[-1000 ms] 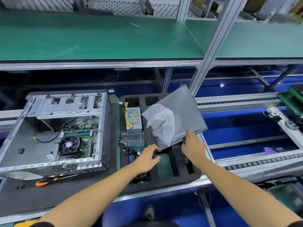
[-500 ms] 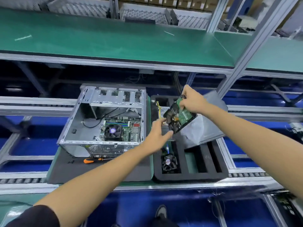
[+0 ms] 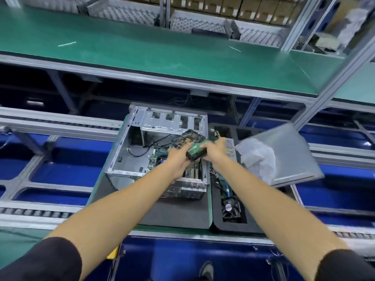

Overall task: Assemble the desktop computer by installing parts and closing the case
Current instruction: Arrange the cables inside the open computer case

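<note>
1. Both hands hold a hard drive (image 3: 190, 144) in the air above the open case (image 3: 160, 151), over its right side near the drive cage (image 3: 172, 122).
2. The left hand (image 3: 178, 157) grips the drive's near left edge, fingers curled under it; the right hand (image 3: 215, 151) grips its right end, fingers wrapped round the side.
3. The drive is tilted, with its green circuit board facing up and toward the camera; motion blur hides the finer detail, so the connector end cannot be told.
4. The case lies on its side on a dark mat (image 3: 178, 213), its motherboard (image 3: 160, 159) showing inside with a black cable looping across the floor of the case.
5. Just right of the case sits a black foam tray (image 3: 233, 226) with a cooler fan (image 3: 230, 208) in a near compartment.
6. A grey side panel (image 3: 292, 155) leans across the tray's right part, with a crumpled plastic bag (image 3: 257, 157) lying against it.
7. A green shelf (image 3: 142, 51) runs above the work line.
</note>
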`<state>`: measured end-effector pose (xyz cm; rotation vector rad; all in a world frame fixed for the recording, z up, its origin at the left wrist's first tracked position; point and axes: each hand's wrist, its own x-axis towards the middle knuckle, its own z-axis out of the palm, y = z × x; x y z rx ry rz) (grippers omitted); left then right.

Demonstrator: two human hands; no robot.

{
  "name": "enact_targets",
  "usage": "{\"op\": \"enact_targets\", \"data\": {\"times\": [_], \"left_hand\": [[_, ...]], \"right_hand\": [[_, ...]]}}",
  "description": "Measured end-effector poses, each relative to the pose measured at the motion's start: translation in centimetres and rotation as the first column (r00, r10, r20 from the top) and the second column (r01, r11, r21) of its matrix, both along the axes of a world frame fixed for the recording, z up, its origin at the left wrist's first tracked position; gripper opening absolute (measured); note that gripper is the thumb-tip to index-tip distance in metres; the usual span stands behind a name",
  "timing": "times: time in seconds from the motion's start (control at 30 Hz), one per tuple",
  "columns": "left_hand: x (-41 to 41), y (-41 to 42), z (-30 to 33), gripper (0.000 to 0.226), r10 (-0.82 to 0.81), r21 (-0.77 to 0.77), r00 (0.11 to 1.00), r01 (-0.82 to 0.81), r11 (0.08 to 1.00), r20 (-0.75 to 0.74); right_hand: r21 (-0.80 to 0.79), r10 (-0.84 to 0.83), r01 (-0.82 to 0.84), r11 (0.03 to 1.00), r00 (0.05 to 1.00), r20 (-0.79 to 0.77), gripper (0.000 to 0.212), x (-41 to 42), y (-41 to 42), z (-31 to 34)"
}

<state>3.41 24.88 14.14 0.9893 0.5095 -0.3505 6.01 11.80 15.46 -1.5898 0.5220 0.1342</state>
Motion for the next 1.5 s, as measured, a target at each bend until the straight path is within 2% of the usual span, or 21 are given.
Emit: {"op": "enact_targets", "data": {"times": [0.07, 0.13, 0.17, 0.2, 0.27, 0.33, 0.4, 0.47, 0.57, 0.6, 0.63, 0.67, 0.73, 0.77, 0.87, 0.9, 1.0, 1.03, 1.2, 1.43, 1.5], "left_hand": [[0.7, 0.3, -1.3, 0.046, 0.001, 0.090, 0.999, 0.003, 0.996, -0.050], [1.1, 0.8, -2.7, 0.045, -0.010, 0.194, 0.999, 0.020, 0.981, -0.052], [1.2, 1.2, -3.1, 0.046, -0.024, 0.242, 0.999, 0.034, 0.970, -0.044], [1.4, 1.8, -3.5, 0.046, -0.043, 0.270, 0.999, 0.050, 0.962, -0.032], [1.9, 3.1, -4.0, 0.052, -0.091, 0.297, 0.996, 0.090, 0.951, -0.012], [2.4, 4.3, -4.4, 0.056, -0.145, 0.324, 0.989, 0.137, 0.936, 0.000], [2.8, 5.0, -4.8, 0.057, -0.191, 0.371, 0.981, 0.175, 0.912, 0.007], [3.1, 5.5, -5.3, 0.058, -0.247, 0.442, 0.969, 0.220, 0.870, 0.002], [3.5, 6.4, -5.7, 0.052, -0.314, 0.475, 0.949, 0.285, 0.833, -0.018], [3.7, 6.7, -5.9, 0.050, -0.338, 0.475, 0.941, 0.311, 0.823, -0.030], [3.9, 6.9, -6.1, 0.049, -0.357, 0.473, 0.933, 0.332, 0.816, -0.040], [4.1, 7.0, -6.4, 0.049, -0.364, 0.464, 0.930, 0.344, 0.817, -0.048], [4.5, 7.0, -7.1, 0.050, -0.360, 0.441, 0.932, 0.341, 0.830, -0.043], [4.8, 7.0, -7.4, 0.049, -0.357, 0.443, 0.933, 0.334, 0.832, -0.033], [5.7, 6.7, -8.1, 0.047, -0.332, 0.387, 0.943, 0.307, 0.869, -0.003], [6.0, 6.6, -8.3, 0.046, -0.328, 0.359, 0.945, 0.306, 0.882, 0.000], [7.2, 6.4, -8.6, 0.046, -0.321, 0.293, 0.947, 0.305, 0.906, 0.007], [7.5, 6.4, -8.8, 0.046, -0.320, 0.274, 0.947, 0.304, 0.913, 0.016], [8.9, 6.1, -9.9, 0.054, -0.327, 0.302, 0.944, 0.298, 0.906, 0.049], [9.6, 4.8, -9.9, 0.062, -0.307, 0.317, 0.950, 0.276, 0.907, 0.052], [9.7, 4.2, -9.8, 0.060, -0.303, 0.309, 0.952, 0.274, 0.910, 0.048]], "right_hand": [[-0.061, -0.003, 0.002, 0.998, 1.000, -0.018, 0.051, -0.6, 1.0, -1.7], [-0.287, 0.068, -0.074, 0.955, 0.997, -0.031, 0.036, -0.8, 1.1, -2.9], [-0.422, 0.141, -0.145, 0.895, 0.989, -0.040, 0.027, -0.8, 0.9, -3.1], [-0.545, 0.229, -0.224, 0.808, 0.972, -0.059, 0.020, -0.7, 0.6, -3.1], [-0.754, 0.392, -0.352, 0.555, 0.910, -0.136, 0.030, 0.3, -0.4, -2.9], [-0.876, 0.499, -0.392, 0.282, 0.840, -0.216, 0.039, 2.2, -1.3, -2.5], [-0.926, 0.606, -0.374, 0.058, 0.750, -0.265, 0.032, 4.7, -1.6, -2.3], [-0.927, 0.691, -0.367, -0.081, 0.649, -0.318, 0.021, 7.3, -1.6, -2.0], [-0.889, 0.721, -0.412, -0.200, 0.553, -0.418, 0.019, 10.7, -1.8, -2.2], [-0.881, 0.718, -0.427, -0.203, 0.546, -0.431, 0.019, 11.4, -1.6, -2.7], [-0.888, 0.716, -0.445, -0.115, 0.583, -0.385, 0.015, 11.7, -1.3, -3.3], [-0.899, 0.702, -0.434, 0.055, 0.657, -0.274, 0.009, 11.8, -0.7, -4.1], [-0.861, 0.550, -0.303, 0.408, 0.835, -0.034, 0.007, 11.6, 0.8, -5.4], [-0.845, 0.482, -0.232, 0.481, 0.875, 0.034, 0.008, 11.7, 1.3, -5.8], [-0.794, 0.417, -0.192, 0.577, 0.905, 0.084, 0.017, 12.2, 1.0, -6.1], [-0.813, 0.440, -0.201, 0.547, 0.895, 0.075, 0.019, 12.4, 0.8, -6.1], [-0.929, 0.561, -0.218, 0.298, 0.828, -0.015, 0.019, 12.7, 0.6, -6.8], [-0.938, 0.576, -0.216, 0.271, 0.817, -0.022, 0.019, 12.7, 0.7, -7.0], [-0.928, 0.575, -0.189, 0.322, 0.818, 0.033, 0.024, 12.9, 0.3, -7.4], [-0.968, 0.603, -0.142, 0.208, 0.798, 0.013, 0.021, 12.7, 0.9, -7.8], [-0.965, 0.607, -0.141, 0.220, 0.795, 0.023, 0.021, 12.7, 0.8, -7.8]]}}
